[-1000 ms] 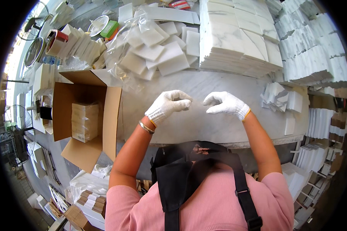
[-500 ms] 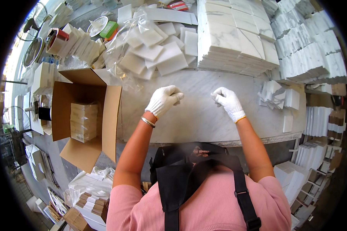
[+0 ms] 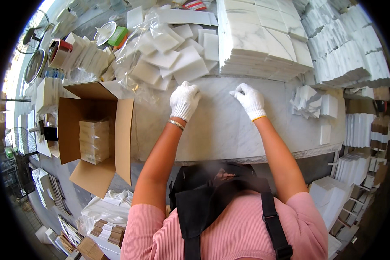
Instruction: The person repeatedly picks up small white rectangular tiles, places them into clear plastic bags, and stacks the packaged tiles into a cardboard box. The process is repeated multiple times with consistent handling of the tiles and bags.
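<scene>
Both my hands wear white knit gloves and rest over the pale marble worktop [image 3: 221, 134]. Curled into a loose fist, my left hand [image 3: 185, 100] is near the front of a heap of thin white foam sheets [image 3: 188, 65]; whatever its fingers hold, if anything, is hidden. To the right, my right hand [image 3: 249, 102] sits before a tall block of grey-veined marble tiles [image 3: 264, 39]. Its fingers bend loosely toward the left hand, with thumb and forefinger slightly apart, and nothing shows between them. Bare worktop lies between the two hands.
An open cardboard box [image 3: 124, 138] at left holds a plastic-wrapped tile stack [image 3: 94, 141]. Clear plastic film [image 3: 132, 65] drapes beside the foam. A small tile pile [image 3: 307, 102] stands at the worktop's right. More tile stacks [image 3: 338, 47] rise at back right.
Both hands have moved slightly away from me, toward the foam and tiles. The left hand has turned more upright, and the right hand's fingers have loosened a little.
</scene>
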`<state>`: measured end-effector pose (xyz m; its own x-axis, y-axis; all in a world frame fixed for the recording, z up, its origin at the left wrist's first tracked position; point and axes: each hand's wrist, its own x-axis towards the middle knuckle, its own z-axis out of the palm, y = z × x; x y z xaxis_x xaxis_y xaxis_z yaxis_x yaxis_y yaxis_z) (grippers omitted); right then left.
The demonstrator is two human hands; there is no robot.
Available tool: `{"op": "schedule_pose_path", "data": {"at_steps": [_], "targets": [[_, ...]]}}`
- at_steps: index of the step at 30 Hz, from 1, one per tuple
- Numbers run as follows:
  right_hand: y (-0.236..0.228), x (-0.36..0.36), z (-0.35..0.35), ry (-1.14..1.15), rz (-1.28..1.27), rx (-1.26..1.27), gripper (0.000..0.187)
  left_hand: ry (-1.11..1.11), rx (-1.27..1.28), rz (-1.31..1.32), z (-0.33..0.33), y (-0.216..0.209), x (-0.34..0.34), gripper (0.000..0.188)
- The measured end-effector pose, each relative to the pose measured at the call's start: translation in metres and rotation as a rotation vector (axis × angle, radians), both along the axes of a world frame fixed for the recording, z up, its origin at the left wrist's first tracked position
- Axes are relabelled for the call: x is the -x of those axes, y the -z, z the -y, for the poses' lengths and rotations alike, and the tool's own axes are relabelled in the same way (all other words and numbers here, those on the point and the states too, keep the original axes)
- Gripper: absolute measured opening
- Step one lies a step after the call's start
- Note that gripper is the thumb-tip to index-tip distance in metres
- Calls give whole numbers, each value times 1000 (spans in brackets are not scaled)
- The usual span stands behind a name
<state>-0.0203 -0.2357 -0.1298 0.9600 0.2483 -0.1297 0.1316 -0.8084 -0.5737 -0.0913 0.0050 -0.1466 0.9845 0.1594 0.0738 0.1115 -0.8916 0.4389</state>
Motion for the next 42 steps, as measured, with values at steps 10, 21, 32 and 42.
{"op": "schedule_pose_path", "data": {"at_steps": [10,21,32,42], "targets": [[19,-29,19,-13,247,171,29,13,90,311,-4,20,-7,23],[-148,-10,26,-449,141,-282,14,-32,173,323,1,26,-2,26],[-235,-316,38,-276,465,138,68,-21,182,314,1,18,-7,28],[-241,-447,-25,-344,109,817,118,-27,189,285,-1,16,-1,33]]}}
